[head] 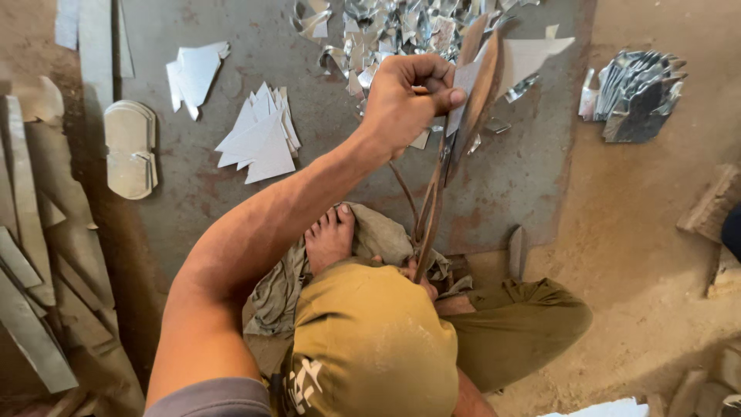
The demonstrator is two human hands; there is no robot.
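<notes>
My left hand point(405, 96) is stretched forward and pinches a small pale piece of sheet metal point(465, 81) against the blades of large rusty shears point(480, 93). The shears stand nearly upright, and their long handles point(428, 224) run down towards my lap. My right hand point(413, 272) is mostly hidden behind my knee in olive trousers point(370, 340). Only a few of its fingers show, wrapped around the lower handle. A larger white offcut point(532, 54) lies just beyond the blades.
A stack of white metal triangles point(258, 139) lies on the grey floor plate point(193, 201). Shiny scrap cuttings point(386, 31) are heaped at the top and a bundle of cut pieces point(637, 93) lies at right. Oval plates point(130, 147) and long strips point(31, 232) lie at left. My bare foot point(330, 235) rests on a cloth point(378, 232).
</notes>
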